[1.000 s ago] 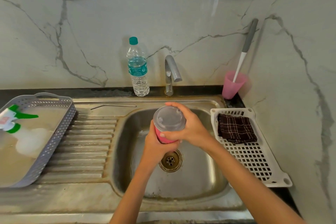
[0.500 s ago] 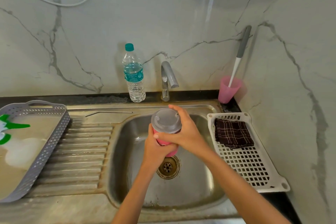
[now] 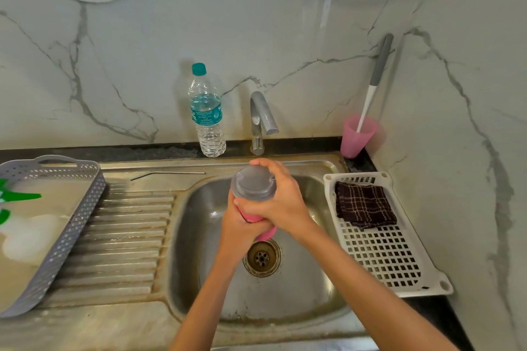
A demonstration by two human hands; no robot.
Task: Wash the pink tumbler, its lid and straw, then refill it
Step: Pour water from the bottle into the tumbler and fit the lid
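Observation:
I hold the pink tumbler (image 3: pixel 258 219) upright over the steel sink basin (image 3: pixel 199 236), above the drain. My left hand (image 3: pixel 238 225) wraps around its pink body from the left. My right hand (image 3: pixel 281 199) curls over the grey lid (image 3: pixel 252 183) from the right, fingers along the lid's far rim. The lid sits on the tumbler. A thin metal straw (image 3: pixel 168 174) lies on the sink ledge behind the drainboard, apart from both hands.
A water bottle (image 3: pixel 207 114) with a teal cap and the tap (image 3: pixel 261 120) stand behind the basin. A pink cup (image 3: pixel 356 134) with a brush is at the back right. A white rack (image 3: pixel 393 251) holds a dark cloth. A grey tray (image 3: pixel 54 225) lies left.
The view has tilted up slightly. Both hands keep their grip on the tumbler and lid; the tumbler leans a little more, showing more pink below my hands.

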